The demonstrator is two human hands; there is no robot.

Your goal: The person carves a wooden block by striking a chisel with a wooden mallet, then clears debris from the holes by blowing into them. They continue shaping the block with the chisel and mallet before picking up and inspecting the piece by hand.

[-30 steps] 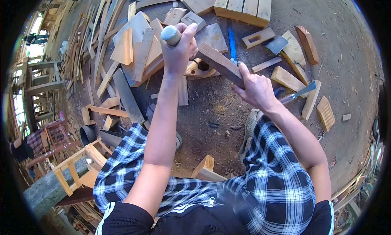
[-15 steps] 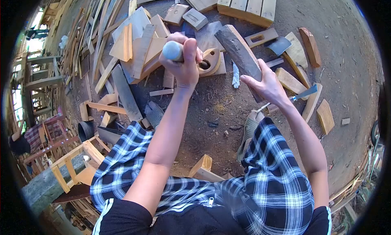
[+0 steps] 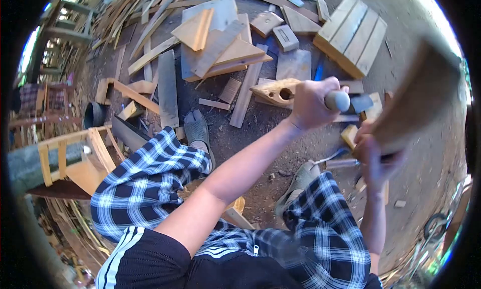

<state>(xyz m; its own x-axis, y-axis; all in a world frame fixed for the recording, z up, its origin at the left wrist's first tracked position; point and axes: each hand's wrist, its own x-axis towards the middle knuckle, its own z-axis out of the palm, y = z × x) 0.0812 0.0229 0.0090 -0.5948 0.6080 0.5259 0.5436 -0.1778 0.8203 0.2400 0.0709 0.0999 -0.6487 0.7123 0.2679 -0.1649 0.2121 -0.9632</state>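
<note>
Far left: a wooden frame (image 3: 75, 153) at the edge of the view, a dark round pot (image 3: 93, 114) just behind it on the dirt floor (image 3: 260, 133). Above and to the right, a pile of offcut boards (image 3: 210, 36), some light, some grey, lying across each other. One long grey plank (image 3: 168, 88) flat beside a foot in a grey shoe (image 3: 196, 128). Lower, two legs in blue checked trousers (image 3: 145, 183), bent, with a small wooden block (image 3: 235, 209) between them.

In the middle: a carved wooden piece (image 3: 273, 92) with a round hole, lying on the floor just left of the left hand (image 3: 310, 103). Left hand closed around a chisel handle (image 3: 336, 101), the rounded pale end sticking out on the right side of the fist; the blade hidden, so contact with the carved piece not clear.

Further right: a slatted wooden panel (image 3: 353, 36) flat on the floor. Right hand (image 3: 376, 161) closed around the lower end of a wooden mallet (image 3: 416, 101), lifted high and blurred, well apart from the chisel handle. Small yellow offcuts (image 3: 349, 136) on the floor near that hand.
</note>
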